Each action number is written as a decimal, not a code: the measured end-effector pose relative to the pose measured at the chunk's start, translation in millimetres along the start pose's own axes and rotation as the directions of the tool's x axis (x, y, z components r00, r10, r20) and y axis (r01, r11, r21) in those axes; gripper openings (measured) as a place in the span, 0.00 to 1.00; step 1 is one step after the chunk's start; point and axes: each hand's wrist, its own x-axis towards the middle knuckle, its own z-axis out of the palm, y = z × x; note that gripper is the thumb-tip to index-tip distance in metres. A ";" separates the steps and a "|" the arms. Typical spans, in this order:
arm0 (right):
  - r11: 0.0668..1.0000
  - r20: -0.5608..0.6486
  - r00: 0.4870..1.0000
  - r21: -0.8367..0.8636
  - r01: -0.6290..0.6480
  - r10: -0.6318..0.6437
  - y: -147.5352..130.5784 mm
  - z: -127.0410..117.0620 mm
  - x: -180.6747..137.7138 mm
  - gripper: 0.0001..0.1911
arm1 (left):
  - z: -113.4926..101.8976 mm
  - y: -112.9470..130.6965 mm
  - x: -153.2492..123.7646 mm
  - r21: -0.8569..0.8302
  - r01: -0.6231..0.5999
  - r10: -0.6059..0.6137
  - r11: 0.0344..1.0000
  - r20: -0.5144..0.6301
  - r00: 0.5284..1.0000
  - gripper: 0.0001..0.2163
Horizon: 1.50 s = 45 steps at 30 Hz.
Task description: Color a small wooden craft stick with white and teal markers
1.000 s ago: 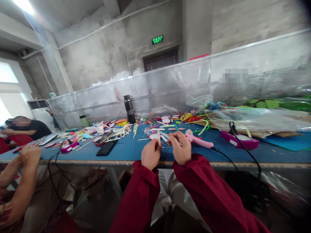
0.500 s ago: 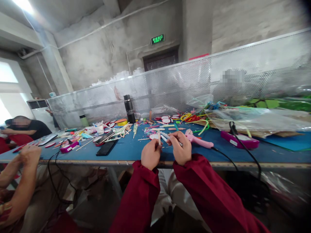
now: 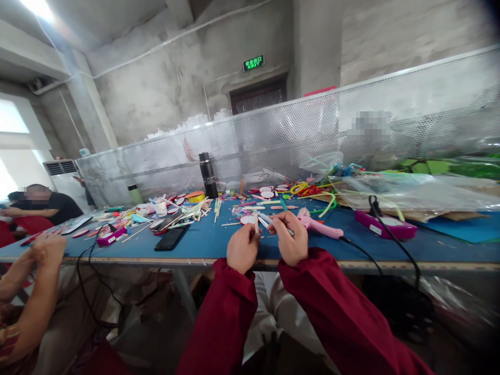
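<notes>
Both my hands are raised just above the near edge of the blue table (image 3: 203, 242), in dark red sleeves. My left hand (image 3: 242, 249) is closed around a thin wooden stick (image 3: 256, 221) that points upward. My right hand (image 3: 290, 239) pinches a slim pen-like tool (image 3: 269, 219) whose tip meets the stick. A pink glue gun (image 3: 318, 225) lies on the table just right of my right hand, its black cord trailing off the edge.
A black phone (image 3: 170, 238), a tall black flask (image 3: 207, 175), scattered sticks, round discs and coloured pipe cleaners cover the table. A purple device (image 3: 385, 225) lies at right. A perforated metal screen (image 3: 273, 140) backs the table. Another person's hands (image 3: 42, 250) work at left.
</notes>
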 end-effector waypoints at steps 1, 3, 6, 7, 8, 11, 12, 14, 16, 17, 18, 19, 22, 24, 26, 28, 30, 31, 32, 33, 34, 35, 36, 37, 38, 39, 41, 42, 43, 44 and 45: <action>1.000 0.005 1.000 -0.002 0.003 -0.003 -0.4 -0.1 0.0 0.06 | 0.1 0.0 0.1 0.004 0.002 -0.002 1.000 -0.002 1.000 0.05; 1.000 0.013 1.000 -0.010 0.006 -0.006 -1.1 -0.1 0.1 0.06 | 0.5 -0.4 0.4 0.012 0.007 -0.007 1.000 -0.004 1.000 0.05; 1.000 0.003 1.000 -0.024 0.003 -0.003 -1.1 0.2 0.4 0.06 | 1.3 -1.3 0.5 0.010 0.008 -0.008 1.000 -0.002 1.000 0.05; 1.000 -0.003 1.000 -0.024 0.001 -0.001 -1.1 0.2 0.4 0.06 | 1.5 -1.5 0.4 0.003 0.006 -0.006 1.000 -0.003 1.000 0.05; 1.000 -0.008 1.000 -0.022 0.001 -0.001 -1.1 0.3 0.3 0.06 | 1.7 -1.7 0.4 -0.004 0.005 -0.005 1.000 -0.006 1.000 0.05; 1.000 -0.009 1.000 -0.014 0.002 -0.002 -1.9 0.2 -0.1 0.06 | 1.9 -2.0 0.3 -0.018 0.006 -0.006 1.000 -0.010 1.000 0.05; 1.000 -0.005 1.000 -0.015 0.003 -0.003 -2.4 0.1 -0.2 0.06 | 1.8 -1.9 0.3 -0.019 0.007 -0.008 1.000 -0.008 1.000 0.05; 1.000 0.003 1.000 -0.020 0.004 -0.004 -3.0 0.1 -0.2 0.06 | 1.5 -1.7 0.5 -0.013 0.011 -0.011 1.000 -0.003 1.000 0.05; 1.000 0.006 1.000 -0.026 -0.001 0.001 -3.0 0.3 0.0 0.06 | 1.1 -1.4 0.6 -0.001 0.013 -0.013 1.000 0.000 1.000 0.05; 1.000 0.002 1.000 -0.027 -0.005 0.005 -2.7 0.4 0.1 0.06 | 1.0 -1.3 0.6 0.007 0.015 -0.015 1.000 0.001 1.000 0.06; 1.000 -0.003 1.000 -0.027 -0.009 0.009 -2.2 0.5 0.1 0.06 | 0.9 -1.2 0.5 0.013 0.016 -0.016 1.000 0.001 1.000 0.06; 1.000 -0.008 1.000 -0.027 -0.010 0.010 -1.7 0.6 0.1 0.06 | 0.8 -1.0 0.5 0.016 0.015 -0.015 1.000 0.001 1.000 0.06; 1.000 -0.012 1.000 -0.013 0.004 -0.004 -0.5 0.4 -0.5 0.06 | 0.7 -0.9 0.3 0.009 0.008 -0.008 1.000 0.001 1.000 0.06; 1.000 -0.001 1.000 0.000 0.015 -0.015 -0.4 0.0 -0.8 0.06 | 0.9 -0.9 0.3 0.007 0.006 -0.006 1.000 0.004 1.000 0.06; 1.000 0.010 1.000 0.007 0.019 -0.019 -0.7 -0.2 -0.9 0.06 | 1.1 -1.1 0.3 0.013 0.007 -0.007 1.000 0.004 1.000 0.06; 1.000 0.013 1.000 0.009 0.024 -0.024 -0.8 -0.3 -0.7 0.06 | 1.3 -1.3 0.4 0.015 0.001 -0.001 1.000 0.002 1.000 0.05; 1.000 0.013 0.999 0.004 0.031 -0.031 -0.9 -0.4 -0.4 0.07 | 1.5 -1.6 0.5 0.013 -0.005 0.004 1.000 0.006 1.000 0.05; 0.999 0.014 0.999 0.001 0.034 -0.034 -1.0 -0.4 -0.2 0.07 | 1.6 -1.8 0.5 0.014 -0.006 0.006 1.000 0.008 1.000 0.05; 0.999 0.019 0.999 -0.003 0.035 -0.034 -1.0 -0.5 -0.1 0.07 | 1.6 -1.9 0.5 0.017 -0.006 0.006 1.000 0.008 1.000 0.05; 0.999 0.025 0.999 -0.006 0.034 -0.033 -1.1 -0.5 -0.1 0.07 | 1.7 -2.1 0.6 0.022 -0.006 0.006 1.000 0.008 1.000 0.05; 0.999 0.029 0.999 -0.008 0.032 -0.032 -1.1 -0.5 0.0 0.07 | 1.7 -2.3 0.6 0.026 -0.007 0.007 1.000 0.005 1.000 0.05; 1.000 0.031 0.999 -0.008 0.030 -0.030 -1.1 -0.4 0.1 0.06 | 1.7 -2.3 0.5 0.029 -0.009 0.009 1.000 0.003 1.000 0.05; 1.000 0.030 0.999 -0.009 0.028 -0.028 -1.0 -0.3 0.1 0.06 | 1.7 -2.4 0.4 0.029 -0.010 0.010 1.000 0.003 1.000 0.05; 1.000 0.025 0.999 -0.009 0.025 -0.025 -0.9 -0.2 0.3 0.06 | 1.7 -2.3 0.3 0.026 -0.011 0.011 1.000 0.005 1.000 0.05; 1.000 0.017 1.000 -0.009 0.024 -0.024 -0.7 0.0 0.4 0.06 | 1.6 -2.1 0.2 0.023 -0.013 0.013 1.000 0.007 1.000 0.05; 1.000 0.011 1.000 -0.010 0.024 -0.024 -0.6 0.2 0.6 0.06 | 1.6 -1.8 0.1 0.022 -0.013 0.013 1.000 0.009 1.000 0.05; 1.000 0.005 1.000 -0.014 0.028 -0.028 -0.7 0.4 0.8 0.06 | 1.4 -1.2 0.1 0.031 -0.012 0.012 0.999 0.011 1.000 0.06; 0.999 0.006 1.000 -0.014 0.030 -0.030 -0.9 0.4 0.8 0.06 | 1.3 -0.8 0.2 0.038 -0.010 0.010 0.999 0.010 1.000 0.05; 0.999 0.012 0.999 -0.015 0.031 -0.031 -1.2 0.4 0.8 0.06 | 1.2 -0.5 0.2 0.044 -0.008 0.007 0.999 0.011 1.000 0.05; 0.999 0.019 0.999 -0.015 0.031 -0.030 -1.5 0.3 0.6 0.06 | 1.1 -0.2 0.3 0.047 -0.005 0.004 0.999 0.012 1.000 0.05; 1.000 0.026 0.999 -0.014 0.029 -0.028 -1.8 0.1 0.4 0.06 | 1.0 -0.1 0.4 0.046 -0.003 0.002 0.999 0.015 1.000 0.05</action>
